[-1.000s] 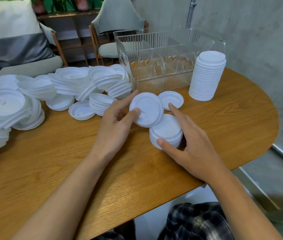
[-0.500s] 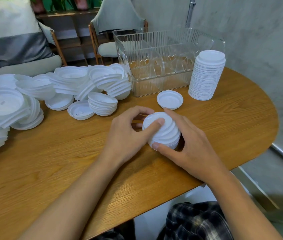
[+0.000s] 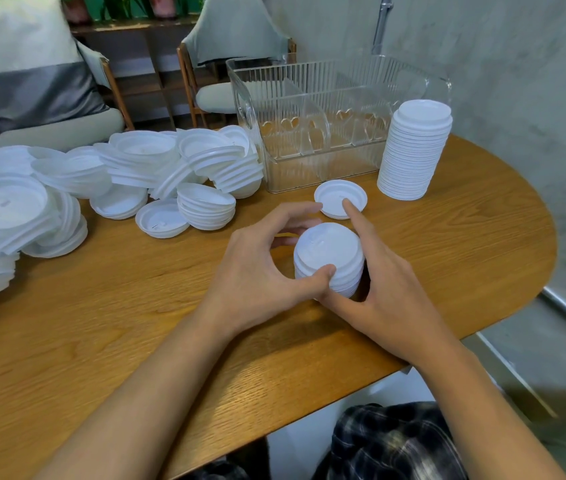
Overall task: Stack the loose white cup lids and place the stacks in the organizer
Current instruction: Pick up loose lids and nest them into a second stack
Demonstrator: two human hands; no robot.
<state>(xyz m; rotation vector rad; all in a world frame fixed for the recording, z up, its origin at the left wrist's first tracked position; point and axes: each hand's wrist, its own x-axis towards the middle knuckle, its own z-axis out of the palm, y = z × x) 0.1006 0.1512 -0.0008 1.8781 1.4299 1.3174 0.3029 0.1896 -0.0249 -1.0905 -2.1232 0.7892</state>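
White lid stack (image 3: 329, 252) between both grips (image 3: 261, 268) (image 3: 389, 292).

The left hand (image 3: 257, 268) and right hand (image 3: 385, 289) end 2 forearms (image 3: 157, 393) that are bare from the lower frame edge to the wrists. The fingers (image 3: 354, 216) are long and slim. Below the worktop's (image 3: 136, 341) near edge, a creased plaid garment (image 3: 389, 445) shows dark checks crossed by thin pale lines.

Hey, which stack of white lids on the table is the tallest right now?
The neat stack standing right of the clear organizer, by the wall. It rises far above the short stack in front and the messy piles at left.
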